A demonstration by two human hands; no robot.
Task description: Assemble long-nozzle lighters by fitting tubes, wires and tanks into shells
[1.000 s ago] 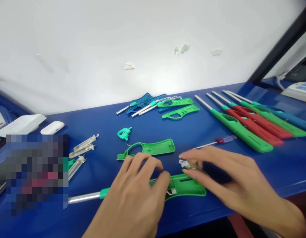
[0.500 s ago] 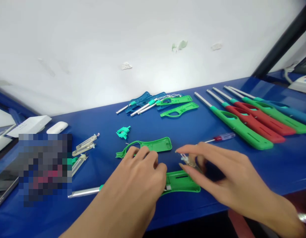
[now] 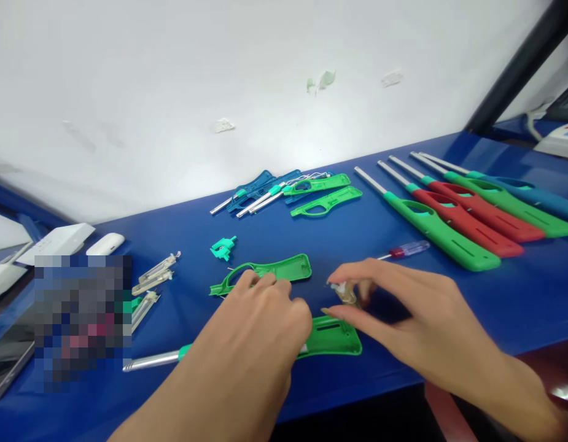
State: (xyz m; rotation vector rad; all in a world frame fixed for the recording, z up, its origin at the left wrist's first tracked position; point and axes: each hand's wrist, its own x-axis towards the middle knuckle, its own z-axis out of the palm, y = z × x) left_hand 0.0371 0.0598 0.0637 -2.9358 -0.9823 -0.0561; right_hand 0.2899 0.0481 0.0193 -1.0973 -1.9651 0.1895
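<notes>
"What's in the right hand (image 3: pixel 419 310)?"
"Its fingers (image 3: pixel 357 318) are parted just enough to pinch a small clear part (image 3: pixel 346 296), near the green half-shell (image 3: pixel 336 336) with the metal barrel (image 3: pixel 152 360)."
"And the left hand (image 3: pixel 265 325)?"
"Curled down over that shell; I can't tell what its fingers grip."
"Around them?"
"A second green shell (image 3: pixel 288 268) just beyond, a screwdriver (image 3: pixel 409 248) past the right hand, then a row of closed lighters (image 3: pixel 461 244), all on the blue counter (image 3: pixel 173 218)."
</notes>
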